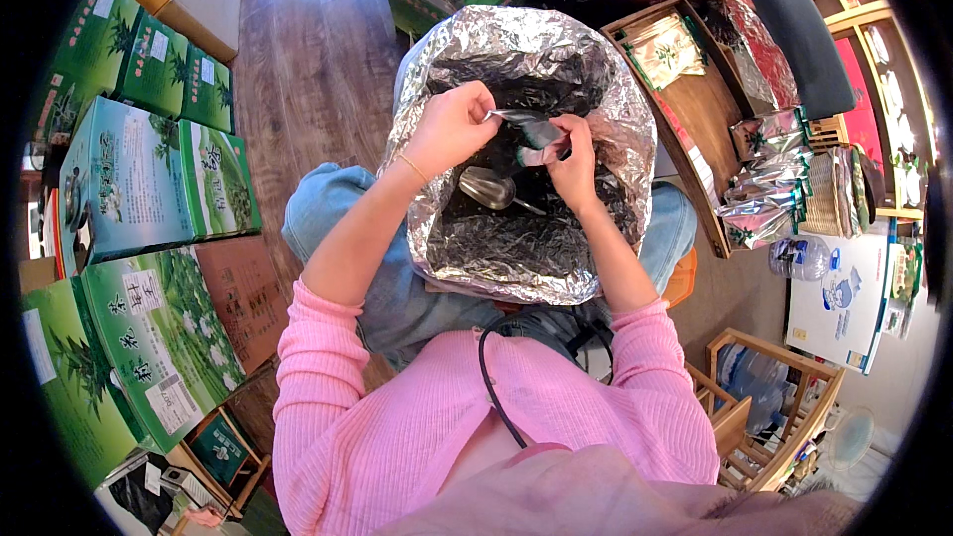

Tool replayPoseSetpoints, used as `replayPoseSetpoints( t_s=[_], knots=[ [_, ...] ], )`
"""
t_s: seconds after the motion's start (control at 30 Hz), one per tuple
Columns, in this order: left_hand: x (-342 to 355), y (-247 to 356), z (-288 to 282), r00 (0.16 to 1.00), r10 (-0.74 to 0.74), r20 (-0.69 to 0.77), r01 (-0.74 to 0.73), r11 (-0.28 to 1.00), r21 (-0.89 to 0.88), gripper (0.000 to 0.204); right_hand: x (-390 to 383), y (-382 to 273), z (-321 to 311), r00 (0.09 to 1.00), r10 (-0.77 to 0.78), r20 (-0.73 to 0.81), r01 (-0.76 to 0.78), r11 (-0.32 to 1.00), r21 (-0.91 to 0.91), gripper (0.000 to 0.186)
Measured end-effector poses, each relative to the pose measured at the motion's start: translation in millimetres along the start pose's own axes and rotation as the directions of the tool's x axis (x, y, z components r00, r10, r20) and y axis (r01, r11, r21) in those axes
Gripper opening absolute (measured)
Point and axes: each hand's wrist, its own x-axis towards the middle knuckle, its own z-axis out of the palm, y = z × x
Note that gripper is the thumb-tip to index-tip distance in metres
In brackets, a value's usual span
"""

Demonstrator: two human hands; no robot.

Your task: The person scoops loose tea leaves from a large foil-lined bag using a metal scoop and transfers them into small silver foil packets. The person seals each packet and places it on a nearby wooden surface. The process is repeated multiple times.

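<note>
Between my knees stands a large box or tub lined with crinkled silver foil (630, 134). Dark loose stuff (457, 248), which looks like tea leaves, lies inside it. Over the middle of it, both my hands hold a small foil pouch (536, 129). My left hand (452, 134) pinches its left end between thumb and fingertips. At the other end, the fingers of my right hand (572, 167) close round the pouch. Whether its mouth is open I cannot tell. Just below my hands, a metal scoop (486, 187) rests on the dark contents, its handle toward the lower right.
Green printed cartons (159, 337) are stacked on my left. To the right, a wooden tray (685, 104) holds flat pouches, and several silver pouches (764, 189) lie beyond it. An open carton (417, 0) stands ahead. A wooden rack with a water bottle (749, 377) is at lower right.
</note>
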Motion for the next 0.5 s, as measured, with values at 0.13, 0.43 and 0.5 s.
replayPoseSetpoints(
  t_s=[0.13,0.43,0.5],
  knots=[
    [-3.4,10.6,1.9,0.986,0.106,-0.128,-0.103,0.994,0.029,0.016,-6.1,-3.0,-0.3,0.973,0.115,0.201,-0.117,0.993,-0.006,0.065],
    [-6.6,7.7,8.3,0.972,0.209,-0.107,-0.176,0.95,0.256,0.015,21.5,-90.9,-4.7,0.986,0.089,0.14,-0.085,0.996,-0.031,0.036],
    [-8.2,10.7,9.1,0.974,0.203,-0.097,-0.171,0.947,0.272,0.015,22.8,-99.8,5.5,0.995,0.06,0.075,-0.047,0.986,-0.162,0.027]
  ],
)
